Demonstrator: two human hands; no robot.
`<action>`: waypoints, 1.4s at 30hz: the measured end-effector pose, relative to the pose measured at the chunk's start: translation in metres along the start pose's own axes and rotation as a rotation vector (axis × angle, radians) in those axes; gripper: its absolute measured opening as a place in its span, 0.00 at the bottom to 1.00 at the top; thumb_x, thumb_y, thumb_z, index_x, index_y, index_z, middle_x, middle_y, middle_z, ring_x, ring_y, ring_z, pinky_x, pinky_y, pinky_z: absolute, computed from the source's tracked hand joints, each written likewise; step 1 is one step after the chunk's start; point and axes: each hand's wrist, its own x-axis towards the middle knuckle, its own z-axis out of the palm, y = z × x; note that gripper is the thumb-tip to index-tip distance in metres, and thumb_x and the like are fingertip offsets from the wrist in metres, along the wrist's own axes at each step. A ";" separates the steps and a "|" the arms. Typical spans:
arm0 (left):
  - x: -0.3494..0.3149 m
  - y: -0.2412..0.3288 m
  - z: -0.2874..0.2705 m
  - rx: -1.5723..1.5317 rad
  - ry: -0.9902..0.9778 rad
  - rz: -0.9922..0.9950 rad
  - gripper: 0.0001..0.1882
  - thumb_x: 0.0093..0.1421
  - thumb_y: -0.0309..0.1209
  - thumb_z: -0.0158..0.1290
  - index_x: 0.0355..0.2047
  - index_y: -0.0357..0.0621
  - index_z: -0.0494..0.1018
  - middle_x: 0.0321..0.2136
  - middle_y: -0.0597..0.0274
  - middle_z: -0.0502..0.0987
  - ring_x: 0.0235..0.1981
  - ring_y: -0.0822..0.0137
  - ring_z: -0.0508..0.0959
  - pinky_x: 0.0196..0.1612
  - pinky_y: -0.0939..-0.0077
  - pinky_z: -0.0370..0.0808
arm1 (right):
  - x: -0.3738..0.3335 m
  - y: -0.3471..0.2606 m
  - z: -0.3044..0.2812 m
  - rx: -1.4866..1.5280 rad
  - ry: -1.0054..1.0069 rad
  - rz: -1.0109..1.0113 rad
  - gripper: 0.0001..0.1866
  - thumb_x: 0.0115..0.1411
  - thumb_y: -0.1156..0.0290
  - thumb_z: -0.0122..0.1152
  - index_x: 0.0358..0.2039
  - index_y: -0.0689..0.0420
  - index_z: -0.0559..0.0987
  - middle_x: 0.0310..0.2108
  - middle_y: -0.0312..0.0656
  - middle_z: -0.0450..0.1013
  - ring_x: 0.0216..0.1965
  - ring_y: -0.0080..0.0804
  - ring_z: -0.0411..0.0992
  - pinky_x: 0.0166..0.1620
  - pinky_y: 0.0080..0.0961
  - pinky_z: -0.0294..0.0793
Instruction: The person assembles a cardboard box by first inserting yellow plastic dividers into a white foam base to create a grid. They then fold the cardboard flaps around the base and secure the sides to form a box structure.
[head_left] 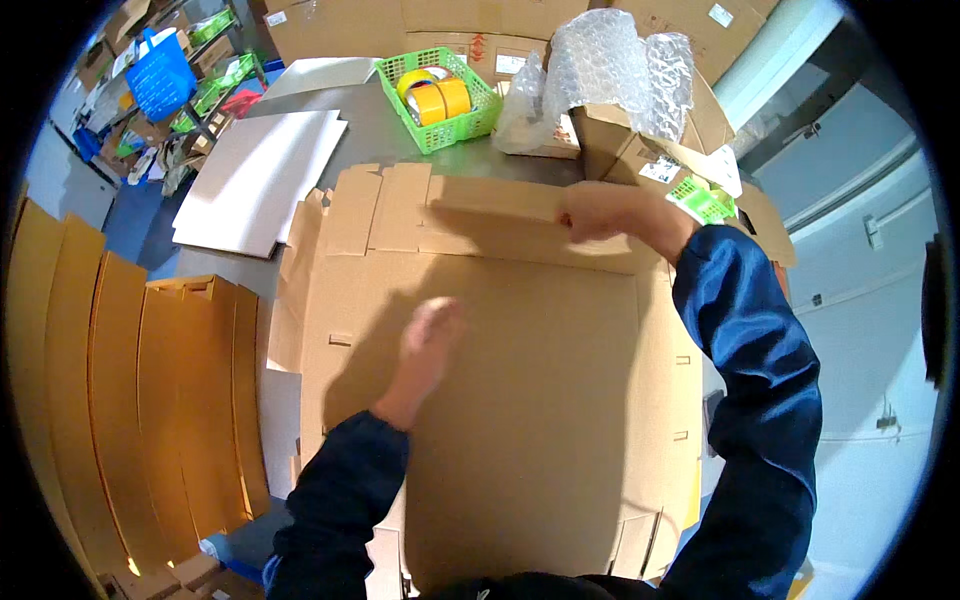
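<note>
A large brown cardboard sheet [520, 400], creased and slotted like an unfolded box, lies flat in front of me. My left hand [430, 338] is over its left-middle part, smeared by motion, so its fingers cannot be read. Near the far right corner, my right hand [605, 212] is over the sheet's far flap [490, 205], with its fingers curled in. Whatever those fingers hold, if anything, is hidden. Both arms throw dark shadows across the cardboard.
Beyond the sheet, a green basket [440, 135] holds yellow tape rolls [438, 102]. White boards [262, 185] lie at the far left. Bubble wrap [600, 62] tops an open carton [615, 150] at the far right. Tall cardboard pieces [185, 400] stand left of the table.
</note>
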 end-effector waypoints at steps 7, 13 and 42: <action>0.048 -0.012 0.118 -0.974 -0.115 -0.459 0.11 0.65 0.24 0.37 0.45 0.31 0.63 0.41 0.49 0.70 0.45 0.55 0.72 0.53 0.61 0.72 | -0.029 -0.037 0.046 -0.031 0.044 0.030 0.11 0.44 0.76 0.54 0.30 0.63 0.78 0.28 0.55 0.74 0.31 0.51 0.73 0.35 0.39 0.71; 0.044 -0.022 0.121 -0.907 0.001 -0.521 0.10 0.65 0.24 0.37 0.43 0.32 0.63 0.39 0.52 0.70 0.40 0.61 0.73 0.47 0.68 0.76 | -0.035 -0.050 0.064 0.144 0.125 0.001 0.08 0.42 0.74 0.59 0.25 0.64 0.80 0.26 0.56 0.74 0.30 0.53 0.74 0.33 0.40 0.74; 0.052 -0.026 0.122 -0.623 0.018 -0.440 0.07 0.62 0.24 0.45 0.41 0.37 0.69 0.34 0.58 0.74 0.32 0.66 0.75 0.39 0.74 0.77 | -0.035 -0.034 0.056 0.268 0.052 0.064 0.13 0.44 0.70 0.60 0.31 0.62 0.78 0.29 0.53 0.74 0.33 0.48 0.72 0.36 0.37 0.72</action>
